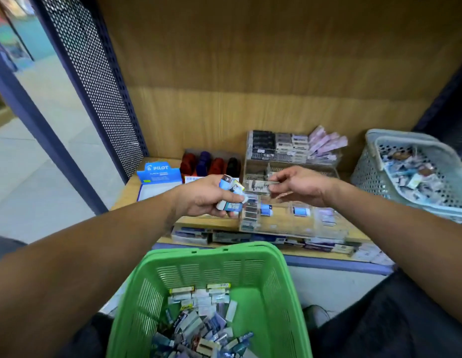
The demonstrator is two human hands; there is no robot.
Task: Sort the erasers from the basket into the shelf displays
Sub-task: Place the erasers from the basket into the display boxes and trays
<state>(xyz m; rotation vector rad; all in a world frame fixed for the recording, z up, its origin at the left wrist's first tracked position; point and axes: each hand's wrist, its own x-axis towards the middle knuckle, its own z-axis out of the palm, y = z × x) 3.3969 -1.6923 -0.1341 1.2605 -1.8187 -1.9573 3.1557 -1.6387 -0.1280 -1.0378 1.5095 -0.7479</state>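
Nearest the camera, the green basket [263, 275] is held low between the arms, and its bottom is covered with a loose heap of erasers [198, 319] in mixed wrappers. Much sorting is therefore judged to be left.

Above it, at the front edge of the shelf [209, 223], a small bunch of erasers [231, 195], mostly blue-sleeved, is gripped in the left hand [211, 197], the fingers being curled round them. A single flat eraser [258, 186] with dark script on a pale sleeve is pinched between thumb and fingertips of the right hand [302, 186] and is held over the clear display [289, 223], just above its middle tier.

Some of the work is seen to be done. The rear tier of the display is packed with rows of black, grey and lilac erasers [292, 146]. In the front tier only a few pieces lie: two blue ones [302, 211], a dark stack at the left and some lilac ones at the right, with bare compartments between. Whether the middle tier is filled cannot be told, as it is hidden by the hands.

Left of the display, near the back left corner of the shelf, a Pilot box [158, 174] and a row of red, purple and black items [210, 164] are set. At the right edge a pale blue basket [372, 171] stands, also full of mixed small packs. Flat boxes [193, 235] are lined along the front edge below the display.

The step in hand is judged to be the placing of the scripted eraser; the bunch in the left hand and the heap in the green basket remain.
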